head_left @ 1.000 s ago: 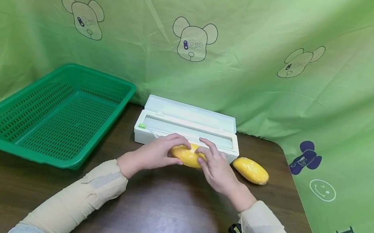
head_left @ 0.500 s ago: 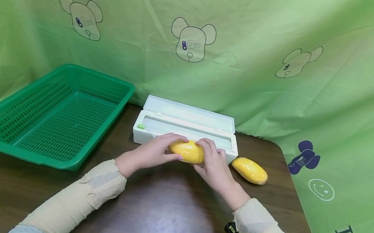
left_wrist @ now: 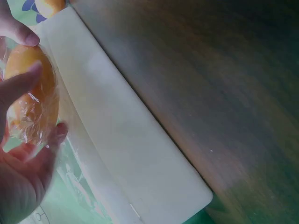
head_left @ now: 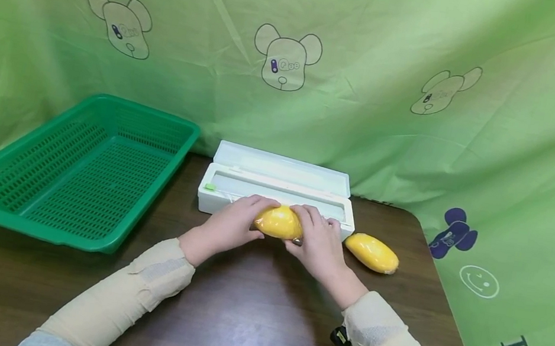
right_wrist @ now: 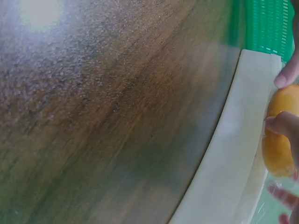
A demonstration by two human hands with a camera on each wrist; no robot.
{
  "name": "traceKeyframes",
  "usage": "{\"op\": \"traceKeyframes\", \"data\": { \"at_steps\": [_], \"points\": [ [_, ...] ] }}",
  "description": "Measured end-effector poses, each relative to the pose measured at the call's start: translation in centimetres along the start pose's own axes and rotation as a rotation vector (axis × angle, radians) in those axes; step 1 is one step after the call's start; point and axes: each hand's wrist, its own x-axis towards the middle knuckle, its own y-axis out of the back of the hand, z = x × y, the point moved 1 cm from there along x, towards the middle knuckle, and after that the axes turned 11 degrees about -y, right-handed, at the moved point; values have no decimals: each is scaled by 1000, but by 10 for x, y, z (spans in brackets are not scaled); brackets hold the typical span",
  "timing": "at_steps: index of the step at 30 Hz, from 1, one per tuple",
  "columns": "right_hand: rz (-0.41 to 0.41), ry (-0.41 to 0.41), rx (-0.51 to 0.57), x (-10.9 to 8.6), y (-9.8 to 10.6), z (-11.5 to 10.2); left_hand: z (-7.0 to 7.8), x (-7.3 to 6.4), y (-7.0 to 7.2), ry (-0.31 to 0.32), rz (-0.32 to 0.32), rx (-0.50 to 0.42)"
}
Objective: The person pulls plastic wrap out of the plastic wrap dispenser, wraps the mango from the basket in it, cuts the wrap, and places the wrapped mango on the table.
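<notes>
Both hands hold a yellow mango point(head_left: 279, 222) wrapped in clear cling film, in front of a white cling film dispenser point(head_left: 270, 187). My left hand point(head_left: 230, 227) grips its left end, fingertips over the top and thumb on the near side. From the other end, my right hand point(head_left: 321, 248) grips it the same way. Loose, wrinkled film shows on the mango point(left_wrist: 35, 100) in the left wrist view. In the right wrist view, a thumb presses on the mango point(right_wrist: 279, 149). Part of its surface is hidden behind fingers.
A second wrapped mango point(head_left: 372, 253) lies right of the dispenser. The dispenser's lid point(head_left: 281, 167) stands raised at the back. A green basket point(head_left: 141, 218) sits on the brown table point(head_left: 244, 323) at the left. A printed green curtain point(head_left: 359, 131) hangs behind.
The right hand has shifted its fingers, from spread over the mango's right side to wrapped round its end. The mango has turned and risen slightly in the hands.
</notes>
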Motion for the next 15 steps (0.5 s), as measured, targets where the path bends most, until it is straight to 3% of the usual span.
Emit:
{"op": "traceKeyframes", "data": {
  "at_steps": [6,10,15],
  "points": [
    [4,-49,-93,1,7,-4,5,0,3,30,36,180],
    [-8,-66,-133,1,12,-5,8,-1,3,1,65,221],
    [45,-5,-167,1,14,-8,11,0,3,-47,72,237]
  ]
}}
